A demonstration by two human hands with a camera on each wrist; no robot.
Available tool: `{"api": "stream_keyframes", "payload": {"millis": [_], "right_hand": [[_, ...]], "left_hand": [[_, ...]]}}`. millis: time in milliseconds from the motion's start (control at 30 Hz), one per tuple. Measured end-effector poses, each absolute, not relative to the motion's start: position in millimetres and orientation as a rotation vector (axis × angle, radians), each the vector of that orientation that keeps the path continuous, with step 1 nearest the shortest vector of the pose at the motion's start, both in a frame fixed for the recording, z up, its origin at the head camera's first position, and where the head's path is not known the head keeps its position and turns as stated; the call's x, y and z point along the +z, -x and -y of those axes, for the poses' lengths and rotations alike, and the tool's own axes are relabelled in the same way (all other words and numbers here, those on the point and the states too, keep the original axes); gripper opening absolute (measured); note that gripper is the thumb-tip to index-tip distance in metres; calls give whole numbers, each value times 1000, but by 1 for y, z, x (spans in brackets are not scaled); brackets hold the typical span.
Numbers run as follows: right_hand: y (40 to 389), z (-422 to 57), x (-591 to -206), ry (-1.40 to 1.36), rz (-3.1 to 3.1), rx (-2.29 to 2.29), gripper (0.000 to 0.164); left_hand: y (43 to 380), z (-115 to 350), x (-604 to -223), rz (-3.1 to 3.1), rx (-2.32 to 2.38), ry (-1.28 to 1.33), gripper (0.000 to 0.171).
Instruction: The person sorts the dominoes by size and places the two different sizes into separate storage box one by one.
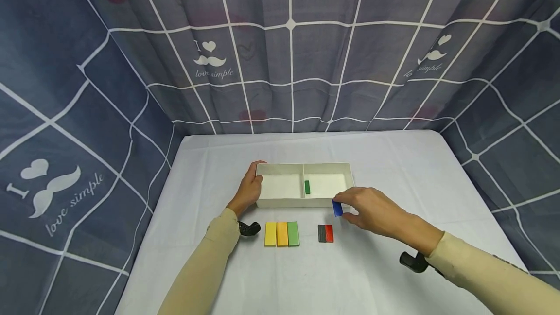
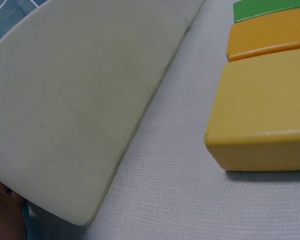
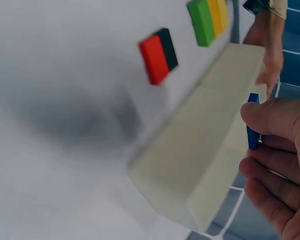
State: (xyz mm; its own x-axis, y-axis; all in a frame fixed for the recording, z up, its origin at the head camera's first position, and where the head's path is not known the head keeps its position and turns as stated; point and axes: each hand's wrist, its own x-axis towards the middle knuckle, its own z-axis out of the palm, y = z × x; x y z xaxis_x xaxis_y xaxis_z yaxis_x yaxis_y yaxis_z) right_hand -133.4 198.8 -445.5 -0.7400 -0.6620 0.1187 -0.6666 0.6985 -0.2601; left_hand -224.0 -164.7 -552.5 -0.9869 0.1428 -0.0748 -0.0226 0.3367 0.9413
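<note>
The right hand's (image 1: 372, 208) thumb and fingertips pinch a small, flat, blue rectangular block (image 1: 337, 208), its long axis slanting roughly from eleven to five o'clock in the head view. The block is just off the near right corner of a cream, two-compartment rectangular box (image 1: 280, 203), whose right compartment (image 1: 330, 183) lies at eleven o'clock from those fingers; the right hand is the nearer one to it. Inside, a dark green block (image 1: 307, 187) stands beside the divider, at ten o'clock. The left hand (image 1: 249, 189) grips the box's nine-o'clock end, thumb over the rim. At seven o'clock from the right fingertips lie touching black (image 1: 322, 233) and red (image 1: 329, 233) blocks; toward eight, yellow (image 1: 270, 234), orange (image 1: 282, 234) and light green (image 1: 293, 234) blocks sit in a row on white cloth (image 1: 372, 281).
</note>
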Motion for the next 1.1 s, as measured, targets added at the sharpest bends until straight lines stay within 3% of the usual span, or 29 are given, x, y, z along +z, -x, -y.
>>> {"api": "stream_keyframes", "payload": {"millis": [467,1100], "right_hand": [[168,-192,-423,-1123,2843,436,45],[195,-187,-430,-1157,2839,443,40]], "left_hand": [[225,164,-555,-2466,1720,-102,46],[225,165,-555,-2455,1719,-109,46]]}}
